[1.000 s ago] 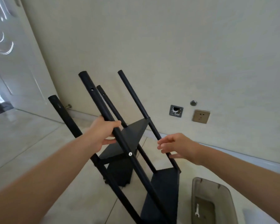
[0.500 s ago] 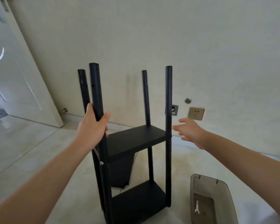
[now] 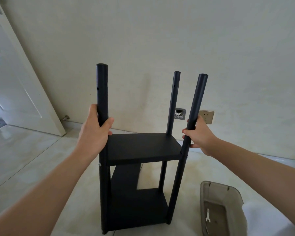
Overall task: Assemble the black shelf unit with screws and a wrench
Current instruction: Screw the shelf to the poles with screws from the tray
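The black shelf unit (image 3: 143, 147) stands upright on the tiled floor, with two shelf boards fixed between its black poles. My left hand (image 3: 94, 132) grips the near left pole just above the upper board. My right hand (image 3: 199, 135) grips the near right pole at about the same height. A far pole rises behind the upper board; the fourth pole is hidden behind the near left one. A silver screw head (image 3: 99, 164) shows on the left pole at the upper board. A small white wrench (image 3: 207, 215) lies inside a grey plastic bin.
The grey plastic bin (image 3: 220, 188) sits on the floor at the lower right, close to the shelf's right legs. A beige wall with a socket (image 3: 207, 116) and a wall box (image 3: 180, 113) stands behind. A white door (image 3: 19, 92) is at the left.
The shelf unit went from tilted to upright and now faces me squarely. My right hand, which was open and reaching, now grips the near right pole. My left hand kept its hold.
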